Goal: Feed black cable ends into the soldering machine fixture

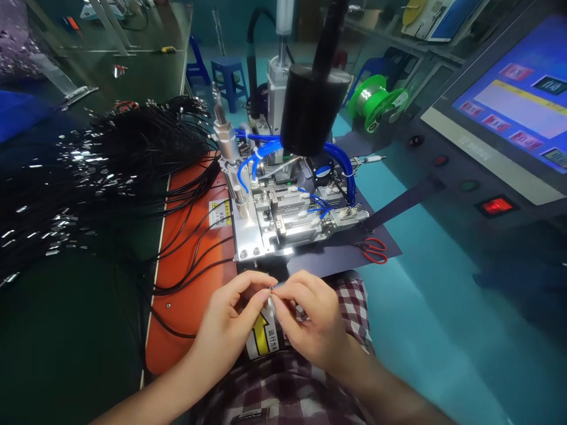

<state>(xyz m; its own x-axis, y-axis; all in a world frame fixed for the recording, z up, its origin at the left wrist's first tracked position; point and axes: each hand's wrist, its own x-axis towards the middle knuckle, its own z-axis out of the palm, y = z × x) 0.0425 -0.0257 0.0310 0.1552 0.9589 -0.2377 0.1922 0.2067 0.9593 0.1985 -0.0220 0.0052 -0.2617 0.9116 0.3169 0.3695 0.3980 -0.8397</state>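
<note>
My left hand (230, 316) and my right hand (308, 313) meet in front of the machine, thumbs and forefingers pinched together. Between the fingertips shows a tiny wire end (271, 291), reddish with a pale tip; its exact form is too small to tell. A black cable (175, 332) runs from the left up to my left hand, and its further course is hidden behind the hand. Just beyond my hands stands a metal machine (292, 218) with clamps, cylinders and blue air tubes (348, 171). Below them is a label with a yellow arrow (262, 336).
A big bundle of black cables (146, 136) with shiny ends lies on the left over the orange bench (190, 319). Red-handled scissors (374, 251) rest right of the machine. A green solder wire spool (370, 103), a black cylindrical hood (314, 106) and a control screen (522, 106) stand around.
</note>
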